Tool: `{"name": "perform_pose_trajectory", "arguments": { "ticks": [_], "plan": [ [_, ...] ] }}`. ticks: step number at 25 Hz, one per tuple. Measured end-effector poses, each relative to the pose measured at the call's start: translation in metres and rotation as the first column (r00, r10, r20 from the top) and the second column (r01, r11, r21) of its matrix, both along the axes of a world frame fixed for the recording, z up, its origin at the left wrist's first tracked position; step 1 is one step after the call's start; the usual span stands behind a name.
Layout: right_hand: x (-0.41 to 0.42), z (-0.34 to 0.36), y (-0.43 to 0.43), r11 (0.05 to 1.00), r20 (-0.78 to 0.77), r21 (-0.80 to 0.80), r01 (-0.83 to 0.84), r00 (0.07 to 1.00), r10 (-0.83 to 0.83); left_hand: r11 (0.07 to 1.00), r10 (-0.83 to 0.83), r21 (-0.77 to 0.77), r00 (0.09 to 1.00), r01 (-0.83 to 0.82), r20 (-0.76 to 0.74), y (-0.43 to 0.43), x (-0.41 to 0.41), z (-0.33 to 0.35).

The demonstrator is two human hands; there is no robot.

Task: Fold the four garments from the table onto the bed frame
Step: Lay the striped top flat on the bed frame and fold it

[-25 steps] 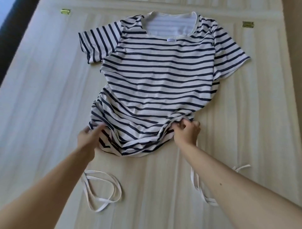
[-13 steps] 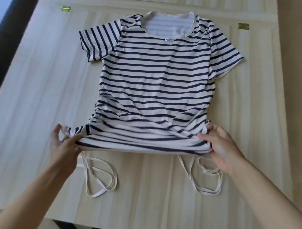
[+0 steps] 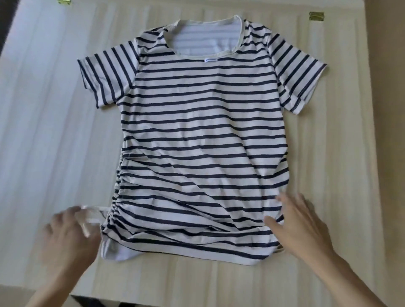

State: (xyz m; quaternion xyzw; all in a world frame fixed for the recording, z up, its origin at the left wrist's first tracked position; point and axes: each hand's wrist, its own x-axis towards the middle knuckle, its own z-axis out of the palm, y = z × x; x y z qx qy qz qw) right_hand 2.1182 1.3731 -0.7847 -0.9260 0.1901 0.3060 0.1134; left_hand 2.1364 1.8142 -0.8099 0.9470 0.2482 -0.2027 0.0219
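A white T-shirt with navy stripes (image 3: 201, 135) lies flat, neck away from me, on the pale wooden bed frame (image 3: 339, 153). Its lower sides are gathered into ruching. My left hand (image 3: 70, 238), blurred by motion, is at the shirt's lower left corner with the white drawstring (image 3: 92, 210) held in its fingers. My right hand (image 3: 300, 225) lies with straight, spread fingers on the lower right hem. The right-side drawstring is almost wholly hidden under that hand and the hem.
Two brass hinges (image 3: 316, 16) (image 3: 64, 1) sit at the far corners of the board. The board's front edge (image 3: 153, 300) runs just below the hem, with a dark gap under it. Bare wood flanks the shirt on both sides.
The hem has been released and lies flatter. My left hand has lifted the left drawstring up beside the shirt. My right hand has opened and moved onto the right hem, covering the right drawstring.
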Motion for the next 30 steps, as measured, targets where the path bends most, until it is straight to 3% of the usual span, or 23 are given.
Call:
{"name": "perform_pose_trajectory", "arguments": {
  "ticks": [2, 3, 6, 9, 11, 13, 16, 20, 23, 27, 30],
  "plan": [
    [0.025, -0.017, 0.015, 0.992, 0.311, 0.102, -0.074, 0.949, 0.039, 0.949, -0.239, -0.151, 0.944, 0.277, 0.226, -0.063, 0.025, 0.006],
    [0.039, -0.031, 0.021, 0.985, 0.367, 0.117, -0.127, 0.927, 0.076, 0.884, -0.332, -0.23, 0.893, 0.406, 0.304, -0.097, 0.039, -0.001],
    [0.085, -0.073, 0.025, 0.945, 0.319, 0.078, -0.318, 0.906, 0.279, 0.751, -0.492, -0.302, 0.803, 0.587, 0.337, -0.182, 0.094, -0.04],
    [0.125, -0.088, -0.006, 0.92, 0.313, -0.085, -0.383, 0.866, 0.389, 0.763, -0.507, -0.262, 0.798, 0.591, 0.326, -0.224, 0.155, -0.079],
    [0.162, -0.079, -0.04, 0.966, 0.497, -0.133, -0.222, 0.828, 0.259, 0.784, -0.529, -0.21, 0.806, 0.584, 0.267, -0.228, 0.177, -0.102],
    [0.213, -0.076, -0.082, 0.997, 0.635, -0.063, 0.034, 0.773, 0.014, 0.785, -0.566, -0.132, 0.788, 0.605, 0.244, -0.225, 0.177, -0.115],
    [0.295, -0.083, -0.145, 0.934, 0.559, 0.038, 0.356, 0.767, -0.315, 0.794, -0.576, -0.039, 0.772, 0.606, 0.27, -0.226, 0.166, -0.121],
    [0.342, -0.11, -0.185, 0.924, 0.398, -0.099, 0.369, 0.866, -0.303, 0.799, -0.568, -0.044, 0.777, 0.6, 0.272, -0.225, 0.167, -0.121],
    [0.355, -0.111, -0.203, 0.917, 0.511, -0.128, 0.378, 0.818, -0.265, 0.796, -0.574, -0.041, 0.774, 0.604, 0.267, -0.226, 0.168, -0.12],
    [0.387, -0.067, -0.228, 0.854, 0.619, 0.153, 0.497, 0.625, -0.475, 0.796, -0.574, -0.041, 0.774, 0.604, 0.266, -0.227, 0.17, -0.117],
    [0.407, -0.038, -0.228, 0.845, 0.528, 0.256, 0.469, 0.664, -0.529, 0.799, -0.57, -0.038, 0.776, 0.6, 0.271, -0.228, 0.17, -0.117]
  ]
}}
